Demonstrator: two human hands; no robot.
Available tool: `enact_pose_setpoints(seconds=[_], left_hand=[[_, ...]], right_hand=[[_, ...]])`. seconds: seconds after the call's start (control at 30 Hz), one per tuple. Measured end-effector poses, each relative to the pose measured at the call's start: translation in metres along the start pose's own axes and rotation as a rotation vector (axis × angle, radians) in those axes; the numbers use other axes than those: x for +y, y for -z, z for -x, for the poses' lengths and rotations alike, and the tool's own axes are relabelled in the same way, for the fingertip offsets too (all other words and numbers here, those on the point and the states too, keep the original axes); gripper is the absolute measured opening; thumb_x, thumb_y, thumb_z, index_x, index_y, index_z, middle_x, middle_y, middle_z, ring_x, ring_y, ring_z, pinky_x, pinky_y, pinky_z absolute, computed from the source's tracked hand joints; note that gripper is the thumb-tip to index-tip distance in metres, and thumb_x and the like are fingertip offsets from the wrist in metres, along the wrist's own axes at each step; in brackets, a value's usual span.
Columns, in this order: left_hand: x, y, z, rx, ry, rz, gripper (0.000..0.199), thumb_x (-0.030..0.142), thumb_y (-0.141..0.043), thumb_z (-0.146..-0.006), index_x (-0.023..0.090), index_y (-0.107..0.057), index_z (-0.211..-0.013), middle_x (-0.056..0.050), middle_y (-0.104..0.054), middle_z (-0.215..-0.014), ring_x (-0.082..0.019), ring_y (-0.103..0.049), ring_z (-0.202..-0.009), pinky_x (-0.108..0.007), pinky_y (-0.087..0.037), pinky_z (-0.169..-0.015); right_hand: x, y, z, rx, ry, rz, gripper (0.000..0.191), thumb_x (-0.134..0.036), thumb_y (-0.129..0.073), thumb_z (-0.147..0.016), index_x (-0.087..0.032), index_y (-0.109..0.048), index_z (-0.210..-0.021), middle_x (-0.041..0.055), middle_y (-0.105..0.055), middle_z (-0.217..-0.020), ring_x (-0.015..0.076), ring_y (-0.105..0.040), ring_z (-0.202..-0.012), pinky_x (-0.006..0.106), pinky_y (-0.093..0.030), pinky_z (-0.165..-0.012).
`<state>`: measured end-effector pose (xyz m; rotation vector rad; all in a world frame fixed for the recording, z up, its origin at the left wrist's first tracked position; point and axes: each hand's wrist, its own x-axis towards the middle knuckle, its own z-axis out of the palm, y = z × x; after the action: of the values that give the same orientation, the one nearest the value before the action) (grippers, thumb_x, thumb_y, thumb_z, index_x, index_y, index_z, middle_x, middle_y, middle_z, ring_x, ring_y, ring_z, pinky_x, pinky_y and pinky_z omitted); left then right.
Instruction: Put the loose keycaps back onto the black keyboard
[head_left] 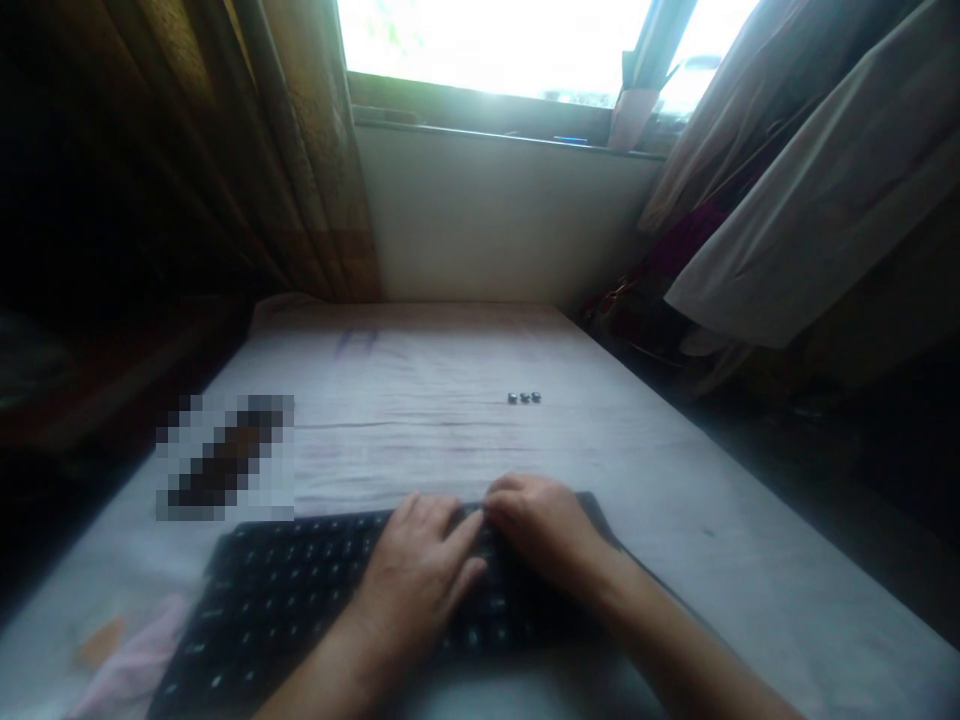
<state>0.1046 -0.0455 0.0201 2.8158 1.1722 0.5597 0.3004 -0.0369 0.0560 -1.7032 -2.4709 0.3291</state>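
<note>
A black keyboard (pixel 300 580) lies at a slant on the pale cloth, near the front. My left hand (pixel 421 555) rests over its middle, thumb apart and pointing right, the other fingers reaching to the back edge. My right hand (pixel 536 520) is bent over the back edge further right, its fingers drawn together close to the left thumb and index finger. Whatever lies under the right fingertips is hidden. Beyond the hands, three small shiny metal pieces (pixel 525 398) sit in a short row on the cloth.
The cloth-covered surface (pixel 450 350) ends at a wall below a bright window. A blurred-out dark object (pixel 229 460) lies at the left, with a pink cloth (pixel 142 660) at the front left. Curtains hang left; garments (pixel 810 200) hang right. A cable runs from the keyboard's right side.
</note>
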Motion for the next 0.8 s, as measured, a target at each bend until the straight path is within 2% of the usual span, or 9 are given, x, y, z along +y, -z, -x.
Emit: enact_pose_setpoints(seconds=[0.2,0.47,0.53,0.67,0.8], left_hand=[[0.000,0.002,-0.001,0.016,-0.009,0.001,0.035,0.036,-0.058,-0.092,0.027,-0.060,-0.126,-0.007,-0.066,-0.118,-0.026,-0.061,-0.109,-0.052,-0.043,-0.104],[-0.001,-0.001,-0.001,0.038,-0.002,0.011,0.033,0.037,-0.059,-0.091,0.026,-0.062,-0.122,-0.007,-0.066,-0.118,-0.026,-0.060,-0.108,-0.051,-0.043,-0.102],[-0.001,-0.002,-0.002,0.035,-0.003,0.013,0.032,0.037,-0.058,-0.092,0.026,-0.063,-0.122,-0.007,-0.066,-0.118,-0.026,-0.060,-0.108,-0.050,-0.043,-0.102],[-0.002,-0.002,-0.001,0.032,0.015,0.046,0.031,0.037,-0.057,-0.092,0.027,-0.064,-0.121,-0.008,-0.066,-0.119,-0.027,-0.059,-0.110,-0.049,-0.045,-0.100],[-0.007,-0.001,0.000,-0.051,0.078,0.129,0.034,0.035,-0.053,-0.094,0.029,-0.062,-0.126,-0.007,-0.065,-0.123,-0.026,-0.059,-0.114,-0.048,-0.046,-0.101]], right_hand=[[0.002,-0.003,-0.001,0.014,0.014,-0.040,0.022,-0.018,-0.057,-0.092,-0.023,-0.078,-0.093,0.0047,-0.076,-0.100,0.0184,-0.070,-0.089,0.024,-0.049,-0.079],[0.006,-0.007,-0.002,0.055,0.036,-0.051,0.018,-0.018,-0.063,-0.088,-0.024,-0.079,-0.083,0.0035,-0.077,-0.096,0.0186,-0.070,-0.087,0.024,-0.051,-0.078],[0.009,-0.010,-0.002,0.076,0.023,-0.114,0.018,-0.021,-0.062,-0.089,-0.025,-0.079,-0.084,0.0028,-0.077,-0.096,0.0181,-0.071,-0.087,0.025,-0.051,-0.079],[0.018,-0.013,-0.004,0.090,-0.061,-0.401,0.016,-0.021,-0.064,-0.084,-0.024,-0.080,-0.085,0.0045,-0.078,-0.094,0.0193,-0.070,-0.087,0.029,-0.051,-0.084],[0.030,-0.010,-0.006,0.074,-0.123,-0.526,0.017,-0.023,-0.063,-0.082,-0.023,-0.079,-0.085,0.0047,-0.078,-0.090,0.0205,-0.071,-0.086,0.032,-0.052,-0.083]])
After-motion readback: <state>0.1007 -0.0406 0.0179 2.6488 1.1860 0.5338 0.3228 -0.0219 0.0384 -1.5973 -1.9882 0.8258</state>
